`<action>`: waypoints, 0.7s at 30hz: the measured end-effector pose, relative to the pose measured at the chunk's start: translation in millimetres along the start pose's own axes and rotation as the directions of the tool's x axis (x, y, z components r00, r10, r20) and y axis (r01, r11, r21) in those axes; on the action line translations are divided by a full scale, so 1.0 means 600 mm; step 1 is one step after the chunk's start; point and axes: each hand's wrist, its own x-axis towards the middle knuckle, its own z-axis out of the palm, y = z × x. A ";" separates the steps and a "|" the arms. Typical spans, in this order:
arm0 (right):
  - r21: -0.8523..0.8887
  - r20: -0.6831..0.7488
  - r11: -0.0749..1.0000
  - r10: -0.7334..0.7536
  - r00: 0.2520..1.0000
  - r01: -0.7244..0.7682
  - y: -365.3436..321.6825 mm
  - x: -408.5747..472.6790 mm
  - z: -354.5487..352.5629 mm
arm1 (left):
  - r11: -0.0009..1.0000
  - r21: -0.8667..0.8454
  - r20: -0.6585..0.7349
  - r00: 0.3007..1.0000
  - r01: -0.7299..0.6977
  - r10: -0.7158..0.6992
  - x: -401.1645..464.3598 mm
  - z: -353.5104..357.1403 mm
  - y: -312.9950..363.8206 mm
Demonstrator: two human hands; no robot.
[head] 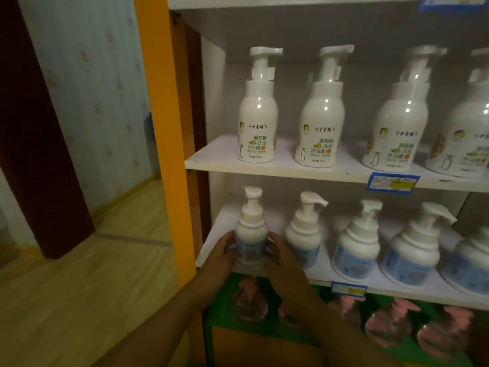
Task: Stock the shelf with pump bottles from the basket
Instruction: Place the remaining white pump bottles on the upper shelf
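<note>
**Blue-labelled pump bottle upright at the shelf's left end**

The pump bottle (pixel 250 234) is white with a pale blue label round its lower body and a white pump head on top. It stands upright on the white shelf (pixel 280 215), at the left end of a row of matching pump bottles (pixel 357 242) that runs off toward 3 o'clock. Its nearest neighbour (pixel 304 229) stands just beside it at 3 o'clock, nozzle pointing right. The shelf board is flat and white.
</note>
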 end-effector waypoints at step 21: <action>0.029 0.103 1.000 -0.015 0.995 0.012 -0.006 -0.011 -0.005 | 0.993 -0.105 -0.098 0.994 0.048 -0.058 -0.002 0.003 -0.014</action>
